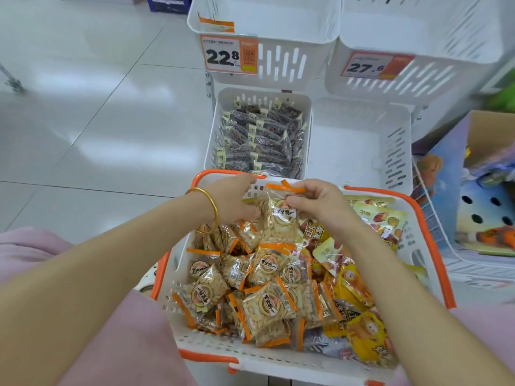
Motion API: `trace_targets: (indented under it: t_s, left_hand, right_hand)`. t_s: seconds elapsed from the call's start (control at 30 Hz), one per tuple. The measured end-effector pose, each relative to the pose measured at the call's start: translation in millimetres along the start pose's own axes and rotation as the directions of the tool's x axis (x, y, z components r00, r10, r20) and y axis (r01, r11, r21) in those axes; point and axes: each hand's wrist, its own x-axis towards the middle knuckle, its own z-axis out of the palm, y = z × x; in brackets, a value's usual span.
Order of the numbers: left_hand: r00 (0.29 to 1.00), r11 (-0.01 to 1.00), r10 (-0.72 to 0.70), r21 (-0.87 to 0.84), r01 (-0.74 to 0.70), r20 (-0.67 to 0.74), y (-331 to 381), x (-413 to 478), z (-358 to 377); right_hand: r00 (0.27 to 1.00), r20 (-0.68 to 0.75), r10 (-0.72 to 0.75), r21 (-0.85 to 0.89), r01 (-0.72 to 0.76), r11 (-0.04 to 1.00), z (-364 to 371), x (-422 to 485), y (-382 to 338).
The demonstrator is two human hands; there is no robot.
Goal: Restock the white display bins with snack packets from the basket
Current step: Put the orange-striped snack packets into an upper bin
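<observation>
Snack packet [281, 221] held in both hands over the 12 o'clock end of the basket [211, 344].
The left hand [232, 199] grips the packet's left edge with curled fingers; the right hand [320, 204] pinches its orange top seal. The packet hangs between them, at 3 o'clock from the left hand and 9 o'clock from the right. A white bin [211, 140] with dark packets [262, 140] stands at 12 o'clock from the hands; a second white bin [359, 146] stands at 1 o'clock.
</observation>
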Motion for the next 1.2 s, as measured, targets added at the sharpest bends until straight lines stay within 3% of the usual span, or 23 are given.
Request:
trace_targets:
  t_s: [0.07, 0.17, 0.3, 0.43, 0.63, 0.73, 0.83, 0.93, 1.0, 1.1, 1.2]
  left_hand:
    - [1.000, 0.998, 0.025, -0.054, -0.024, 0.018, 1.8, 0.2, -2.2]
    - [0.998, 0.968, 0.062, -0.240, -0.067, -0.030, 7.1, -2.1, -5.0]
    - [0.997, 0.772, -0.073, -0.632, 0.061, 0.007, 10.1, -2.3, -7.9]
    - [0.996, 0.612, -0.078, -0.788, 0.075, 0.034, 9.2, 1.0, -6.3]
    - [0.998, 0.581, 0.041, -0.814, 0.015, 0.048, 15.5, 3.3, -7.0]
    - [0.993, 0.657, 0.119, -0.751, -0.066, 0.017, 15.5, 8.9, -7.1]
    - [0.984, 0.766, 0.150, -0.618, -0.179, -0.099, 17.2, 18.5, -22.7]
    - [0.954, 0.764, 0.215, -0.573, -0.296, -0.206, 15.5, 33.0, -61.5]
    - [0.929, 0.765, 0.229, -0.537, -0.356, -0.289, 16.6, 42.7, -90.8]
    - [0.846, 0.767, 0.199, -0.460, -0.449, -0.495, 17.1, 63.9, -129.4]
    - [0.629, 0.867, 0.103, -0.240, -0.437, -0.771, 5.6, 82.9, -159.4]
  right_hand:
    - [1.000, 0.001, -0.027, 0.010, 0.027, 1.000, -5.3, -2.9, -11.6]
    - [0.992, -0.124, -0.037, 0.054, 0.044, 0.998, -10.4, -4.8, -14.6]
    - [0.968, -0.249, -0.018, 0.162, 0.060, 0.985, -26.4, -8.2, -12.4]
    - [0.968, -0.249, -0.006, 0.290, 0.081, 0.954, -25.4, -8.0, -17.8]
    - [0.904, -0.416, -0.100, 0.125, 0.165, 0.978, 0.1, -2.6, -33.3]
    - [0.880, -0.438, -0.184, 0.036, 0.221, 0.975, 5.6, 3.1, -44.1]
    - [0.913, -0.339, -0.226, -0.001, 0.239, 0.971, 0.1, 17.4, -68.5]
    - [0.981, -0.082, -0.178, -0.031, 0.176, 0.984, -19.6, 44.2, -107.6]
    - [0.981, 0.050, -0.187, -0.088, 0.191, 0.978, -26.7, 64.4, -136.8]
    - [0.961, 0.010, -0.276, -0.041, 0.276, 0.960, -25.3, 98.5, -182.5]
    - [0.880, -0.181, -0.439, -0.127, 0.422, 0.898, -24.4, 142.9, -219.5]
